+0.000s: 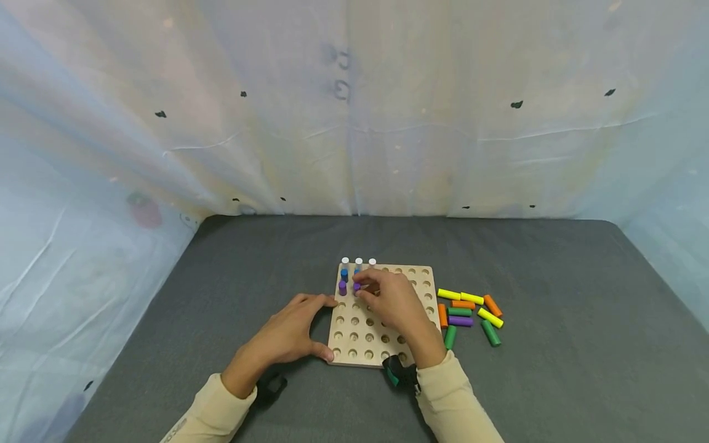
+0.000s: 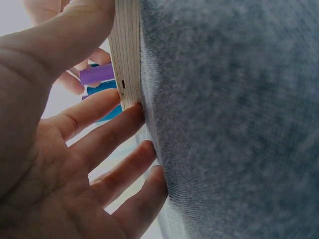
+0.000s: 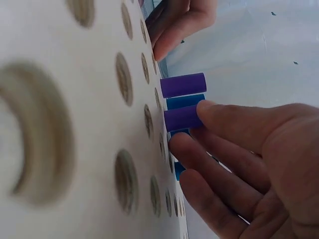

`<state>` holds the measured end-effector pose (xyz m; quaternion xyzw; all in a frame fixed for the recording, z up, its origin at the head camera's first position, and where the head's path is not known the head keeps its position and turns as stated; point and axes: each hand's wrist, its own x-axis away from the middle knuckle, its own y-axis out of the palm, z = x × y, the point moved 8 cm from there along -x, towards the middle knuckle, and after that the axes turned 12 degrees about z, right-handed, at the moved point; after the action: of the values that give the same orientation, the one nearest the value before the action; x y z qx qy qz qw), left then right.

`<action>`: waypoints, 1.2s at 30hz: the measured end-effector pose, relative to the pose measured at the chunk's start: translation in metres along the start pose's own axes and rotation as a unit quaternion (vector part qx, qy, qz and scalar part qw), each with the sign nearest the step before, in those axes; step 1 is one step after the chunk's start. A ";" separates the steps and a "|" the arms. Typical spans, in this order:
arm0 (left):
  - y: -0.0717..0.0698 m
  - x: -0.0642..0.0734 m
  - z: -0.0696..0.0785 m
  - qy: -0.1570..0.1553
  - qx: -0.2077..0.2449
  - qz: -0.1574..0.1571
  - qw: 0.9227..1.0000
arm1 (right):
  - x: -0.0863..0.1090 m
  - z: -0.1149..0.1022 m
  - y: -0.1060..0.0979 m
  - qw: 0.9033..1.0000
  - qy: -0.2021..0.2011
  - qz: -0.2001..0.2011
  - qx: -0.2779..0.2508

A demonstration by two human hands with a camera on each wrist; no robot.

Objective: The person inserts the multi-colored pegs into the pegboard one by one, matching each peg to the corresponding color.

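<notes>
A square wooden pegboard (image 1: 362, 329) with rows of round holes lies on the table. My right hand (image 1: 396, 301) pinches a purple peg (image 3: 180, 118) between thumb and fingers; its lower end meets the board. Beside it another purple peg (image 1: 342, 288) stands upright. Behind these are blue pegs (image 1: 344, 275), partly covered by the right hand, and white pegs (image 1: 345, 262) along the far row. My left hand (image 1: 293, 329) rests against the board's left side, thumb near the front corner. In the left wrist view its fingers, spread and nearly straight, touch the board's layered edge (image 2: 127, 55).
Right of the board lie several loose pegs: yellow (image 1: 490, 317), orange (image 1: 492, 305), green (image 1: 490, 333) and one purple peg (image 1: 461, 321). A dark grey cloth (image 1: 554, 344) covers the table. Pale plastic sheeting (image 1: 415, 172) hangs behind and at the sides.
</notes>
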<state>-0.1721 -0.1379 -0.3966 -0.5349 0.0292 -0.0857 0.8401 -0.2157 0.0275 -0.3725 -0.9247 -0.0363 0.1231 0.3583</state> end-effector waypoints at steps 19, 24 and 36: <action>0.002 -0.003 -0.002 0.012 -0.004 0.005 1.000 | 0.040 0.055 -0.098 0.995 -0.037 -0.008 0.095; 0.002 -0.003 0.000 0.011 -0.002 0.002 1.000 | 0.049 0.068 -0.112 0.991 -0.039 -0.027 0.123; 0.001 0.000 0.001 0.004 -0.002 -0.003 1.000 | 0.055 0.083 -0.122 0.986 -0.068 -0.045 0.145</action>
<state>-0.1715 -0.1360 -0.3973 -0.5366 0.0311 -0.0903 0.8384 -0.1807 0.1804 -0.3607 -0.8501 -0.0839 0.1731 0.4902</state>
